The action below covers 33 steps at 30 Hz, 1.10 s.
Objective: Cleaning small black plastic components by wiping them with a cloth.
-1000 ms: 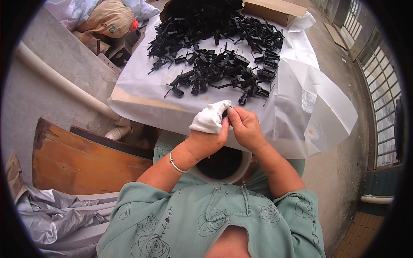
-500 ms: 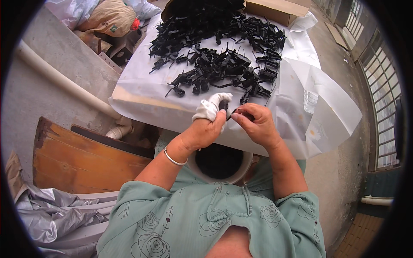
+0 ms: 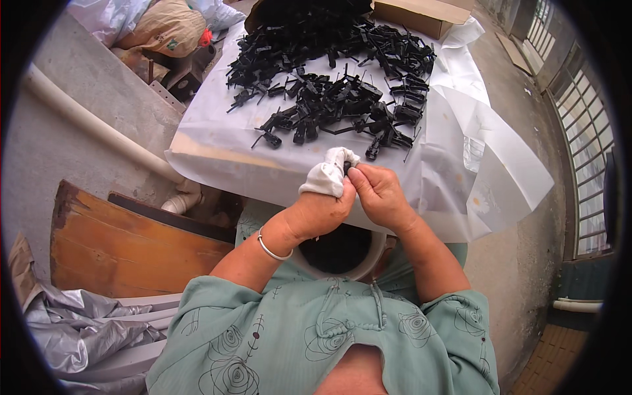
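Note:
A small black plastic part [image 3: 347,168] is pinched between my two hands just off the near edge of the table; most of it is hidden. My left hand [image 3: 322,209], its fingers wrapped in white cloth [image 3: 324,178], is closed round the part. From the other side my right hand [image 3: 383,196] presses thumb and bent fingers onto the same part. Both hands touch each other there. Beyond them, a pile of black plastic parts [image 3: 342,95] with thin sticks poking out is spread over the table. Below my wrists stands a pale bucket [image 3: 380,255] with a dark inside.
White plastic sheeting [image 3: 224,141] covers the table and hangs over its right side. An open cardboard box [image 3: 421,16] lies at the far edge. To the left are a pale pipe [image 3: 99,125], an orange-brown wooden board [image 3: 131,243] and silver sheeting [image 3: 85,329]. A barred window [image 3: 586,145] is on the right.
My right hand has moved left and closed in against my left hand. The left hand has turned, so the black part is now mostly covered.

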Motion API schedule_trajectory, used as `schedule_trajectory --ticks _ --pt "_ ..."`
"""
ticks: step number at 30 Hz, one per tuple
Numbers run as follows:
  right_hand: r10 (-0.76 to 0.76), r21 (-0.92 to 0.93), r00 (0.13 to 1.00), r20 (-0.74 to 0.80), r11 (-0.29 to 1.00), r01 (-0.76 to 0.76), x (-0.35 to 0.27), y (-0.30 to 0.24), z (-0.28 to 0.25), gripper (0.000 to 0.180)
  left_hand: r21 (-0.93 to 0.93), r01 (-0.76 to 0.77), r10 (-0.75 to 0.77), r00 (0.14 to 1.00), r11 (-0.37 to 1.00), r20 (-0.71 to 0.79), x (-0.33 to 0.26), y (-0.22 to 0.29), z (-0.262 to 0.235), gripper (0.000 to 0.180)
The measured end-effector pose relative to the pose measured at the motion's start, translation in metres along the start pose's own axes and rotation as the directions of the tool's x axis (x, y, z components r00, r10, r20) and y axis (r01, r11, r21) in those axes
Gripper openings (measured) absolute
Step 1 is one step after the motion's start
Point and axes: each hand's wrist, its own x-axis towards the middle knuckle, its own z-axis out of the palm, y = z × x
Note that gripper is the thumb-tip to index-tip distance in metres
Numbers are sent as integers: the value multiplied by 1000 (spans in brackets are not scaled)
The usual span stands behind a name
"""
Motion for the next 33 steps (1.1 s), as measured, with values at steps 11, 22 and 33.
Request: schedule_trajectory --ticks 11,22,33 --pt "-105 -463 987 -119 886 38 29 1 -27 17 274 -86 44 987 958 157 -16 -2 -32 27" --pt "-234 -776 942 -239 630 -41 40 24 -27 12 312 -154 222 955 938 -196 41 -37 -3 18" --pt "-296 -817 954 -48 561 133 29 26 -29 10 349 266 -339 926 899 168 86 -42 9 21"
